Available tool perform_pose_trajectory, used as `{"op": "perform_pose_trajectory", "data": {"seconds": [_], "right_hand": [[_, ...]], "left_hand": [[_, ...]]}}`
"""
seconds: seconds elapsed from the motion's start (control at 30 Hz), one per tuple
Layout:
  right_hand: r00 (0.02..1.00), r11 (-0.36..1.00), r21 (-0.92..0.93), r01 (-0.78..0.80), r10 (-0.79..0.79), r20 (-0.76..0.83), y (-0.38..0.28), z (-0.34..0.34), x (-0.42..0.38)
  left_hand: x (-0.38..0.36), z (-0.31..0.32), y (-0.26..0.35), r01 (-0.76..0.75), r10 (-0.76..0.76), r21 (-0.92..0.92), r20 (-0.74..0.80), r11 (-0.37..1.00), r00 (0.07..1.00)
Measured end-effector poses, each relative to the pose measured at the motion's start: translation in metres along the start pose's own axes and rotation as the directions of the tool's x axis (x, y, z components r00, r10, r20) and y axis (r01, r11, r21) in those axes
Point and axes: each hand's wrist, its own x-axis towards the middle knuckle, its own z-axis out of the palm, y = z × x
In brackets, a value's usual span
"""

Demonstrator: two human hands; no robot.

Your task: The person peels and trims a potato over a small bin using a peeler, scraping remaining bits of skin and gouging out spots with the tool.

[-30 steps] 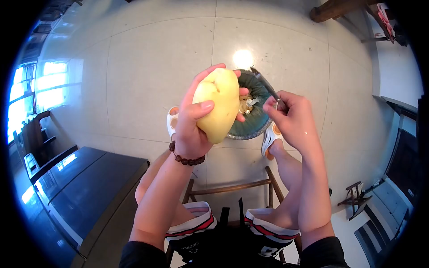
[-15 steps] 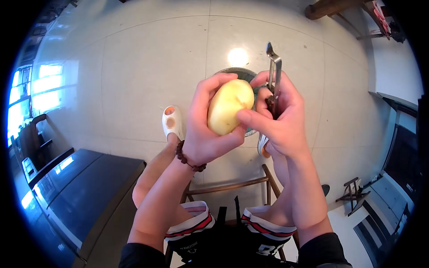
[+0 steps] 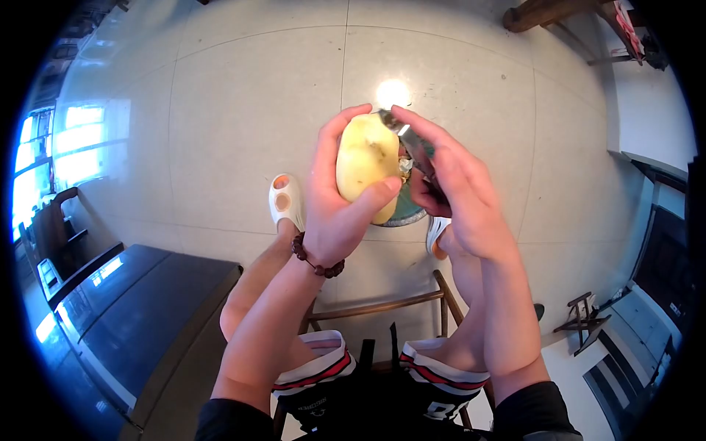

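Note:
A peeled, pale yellow potato [image 3: 362,158] with a few dark spots rests in my left hand [image 3: 334,209], whose fingers wrap its left side and whose thumb lies across its lower right. My right hand [image 3: 471,195] is closed around a metal peeler [image 3: 416,150]. The peeler's tip is at the potato's upper right edge; whether the blade touches the skin I cannot tell. Under both hands, on the floor, stands a round container [image 3: 406,220] with a green inside, mostly hidden, with some scraps showing in it.
My white shoes [image 3: 285,200] flank the container on the tiled floor [image 3: 250,110]. A wooden chair rail [image 3: 379,306] crosses below my hands. A dark glossy table [image 3: 140,316] stands at the lower left, and wooden furniture [image 3: 540,13] at the upper right.
The peeler has swung from upright, clear of the potato, to a tilt against its upper right edge. My left hand has turned the potato more upright, and my right thumb has left it.

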Motion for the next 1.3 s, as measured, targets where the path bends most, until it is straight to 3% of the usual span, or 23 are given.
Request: {"op": "perform_pose_trajectory", "data": {"seconds": [0.27, 0.33, 0.53, 0.7, 1.3], "right_hand": [[0.998, 0.979, -0.203, 0.026, -0.039, -0.059, 0.008, 0.009, 0.0], [0.997, 0.976, -0.214, 0.039, -0.052, -0.052, 0.009, 0.008, 0.001], [0.997, 0.919, -0.392, 0.043, -0.066, -0.047, 0.011, 0.004, 0.002], [0.982, 0.821, -0.551, 0.151, -0.189, -0.013, 0.005, 0.009, 0.0], [0.954, 0.723, -0.65, 0.235, -0.301, 0.01, 0.009, 0.008, -0.003]], "left_hand": [[-0.004, 0.0, -0.01, -0.063, 0.067, -0.109, 0.035, 0.992, 0.997], [-0.003, -0.003, -0.015, -0.182, 0.181, -0.004, 0.095, 0.983, 0.979], [-0.001, -0.004, -0.009, -0.238, 0.236, 0.179, 0.032, 0.955, 0.971], [-0.003, -0.007, -0.005, -0.256, 0.26, 0.238, 0.017, 0.937, 0.965], [0.002, 0.0, -0.009, -0.307, 0.34, 0.336, -0.045, 0.891, 0.939]]}}
